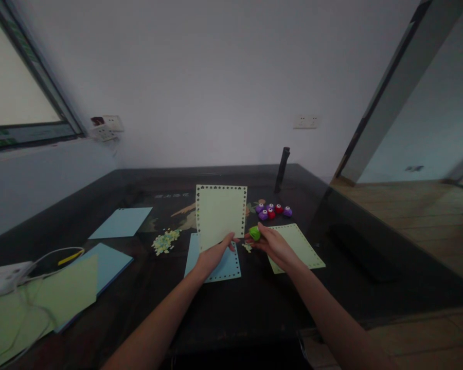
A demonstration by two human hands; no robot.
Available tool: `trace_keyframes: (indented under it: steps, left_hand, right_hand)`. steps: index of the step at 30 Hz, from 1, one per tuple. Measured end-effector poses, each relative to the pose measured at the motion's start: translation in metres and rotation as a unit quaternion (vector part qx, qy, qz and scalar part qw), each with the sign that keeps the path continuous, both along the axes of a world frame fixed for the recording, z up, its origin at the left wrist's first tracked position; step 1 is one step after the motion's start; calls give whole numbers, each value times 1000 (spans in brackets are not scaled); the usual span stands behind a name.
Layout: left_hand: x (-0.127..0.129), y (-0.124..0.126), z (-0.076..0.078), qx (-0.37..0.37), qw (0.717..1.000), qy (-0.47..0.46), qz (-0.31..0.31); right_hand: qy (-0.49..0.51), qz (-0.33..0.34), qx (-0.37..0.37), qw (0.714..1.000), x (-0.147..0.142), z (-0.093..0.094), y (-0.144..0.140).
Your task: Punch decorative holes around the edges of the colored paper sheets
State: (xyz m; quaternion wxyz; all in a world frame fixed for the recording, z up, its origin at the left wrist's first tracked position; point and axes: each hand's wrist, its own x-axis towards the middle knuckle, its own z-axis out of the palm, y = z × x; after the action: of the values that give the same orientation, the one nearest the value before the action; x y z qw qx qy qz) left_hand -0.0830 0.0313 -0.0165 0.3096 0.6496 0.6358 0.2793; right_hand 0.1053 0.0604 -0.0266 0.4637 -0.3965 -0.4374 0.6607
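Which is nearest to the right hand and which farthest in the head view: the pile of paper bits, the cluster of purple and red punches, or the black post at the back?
From the right hand, which holds a green punch:
1. Cluster of purple and red punches, just behind the hand.
2. Pile of paper bits, off to the left.
3. Black post, at the table's back edge.

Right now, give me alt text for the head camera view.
The left hand holds up a pale green sheet with punched edges while the right hand grips a green punch, above a dark table with paper sheets.
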Motion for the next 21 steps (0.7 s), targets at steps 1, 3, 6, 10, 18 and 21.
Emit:
trace_keyframes:
  steps: [1, 3, 6, 10, 18, 21]
  left_hand:
    - [0, 0, 1, -11, 1000, -10, -4]
    - [0, 0, 3, -40, 999, -33, -14]
    - [2, -1, 7, -50, 998, -42, -7]
    - [2, -1, 7, -58, 997, -43, 7]
    - [3, 1, 5, -50, 997, -54, -1]
    - [4, 1, 5, -58, 997, -57, -5]
  right_hand:
    - [4, 2, -3, 1000, 0, -1, 1]
    - [16, 7, -11, 1000, 1, -3, 2]
    - [32, 16, -29, 999, 2, -4, 3]
    - [47, 15, -34, 998, 2, -2, 1]
    - [27, -22, -11, 999, 0, 0, -1]
    - [21, -26, -9, 999, -1, 1, -2]
